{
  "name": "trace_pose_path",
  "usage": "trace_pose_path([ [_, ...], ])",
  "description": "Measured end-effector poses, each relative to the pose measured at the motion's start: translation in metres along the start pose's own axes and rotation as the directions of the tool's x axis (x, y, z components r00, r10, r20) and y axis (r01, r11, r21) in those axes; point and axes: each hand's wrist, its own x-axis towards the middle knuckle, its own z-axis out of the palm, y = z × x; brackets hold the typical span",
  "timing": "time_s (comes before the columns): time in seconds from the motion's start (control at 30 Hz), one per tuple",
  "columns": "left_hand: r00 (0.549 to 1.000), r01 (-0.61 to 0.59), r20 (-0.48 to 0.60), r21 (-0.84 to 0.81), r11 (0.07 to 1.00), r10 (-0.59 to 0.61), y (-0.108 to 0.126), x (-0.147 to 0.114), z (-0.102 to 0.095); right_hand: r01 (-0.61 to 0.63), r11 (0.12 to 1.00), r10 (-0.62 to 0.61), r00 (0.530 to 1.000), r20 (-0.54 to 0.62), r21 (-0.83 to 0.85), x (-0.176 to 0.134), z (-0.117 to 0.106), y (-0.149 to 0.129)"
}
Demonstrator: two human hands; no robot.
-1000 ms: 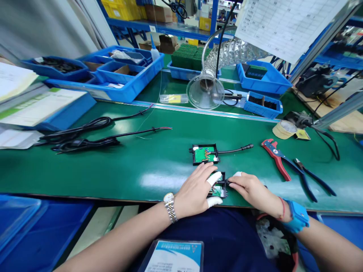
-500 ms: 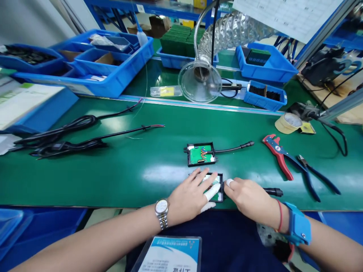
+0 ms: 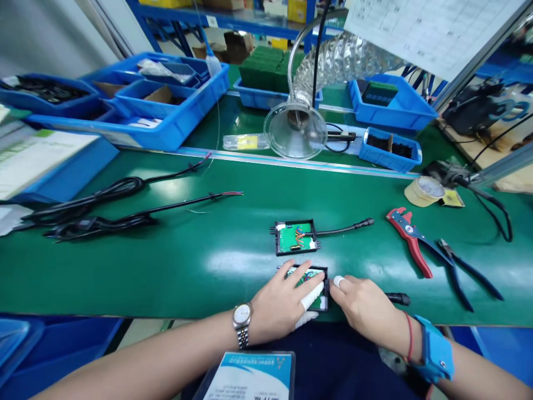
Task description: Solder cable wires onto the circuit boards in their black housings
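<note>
Near the front edge of the bench lies a black plastic case [image 3: 325, 289] holding a green circuit board with coloured wires. My left hand [image 3: 287, 297] holds this case, its fingers laid across the top and its thumb at the near side. White covers wrap two of its fingertips. At the case's right side, my right hand [image 3: 360, 300] is closed on a black cable [image 3: 398, 299], whose connector end sticks out beyond the hand. The pinched stretch is hidden under the fingers. Just behind lies a second open case [image 3: 296, 237] with board, wires and cable; neither hand touches it.
Red-handled wire strippers [image 3: 410, 241] and cutting pliers [image 3: 470, 272] lie at right. Black cables [image 3: 104, 194] lie at left. Behind are a blue parts tray [image 3: 166, 133], a clear extraction funnel [image 3: 296, 131], a small blue bin [image 3: 391, 150] and a round yellowish tub [image 3: 423, 191].
The whole view has shifted, so the bench sits slightly lower in the picture. Both hands keep their places at the near case and cable, with only slight finger movement.
</note>
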Motion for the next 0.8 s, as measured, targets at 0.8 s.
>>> trace_pose_path([
  [0.8,0.984,0.111,-0.136,-0.005,0.994,-0.111,0.007,-0.015,0.003,-0.051,0.985,0.094,0.960,-0.264,0.166,-0.015,0.002,-0.006],
])
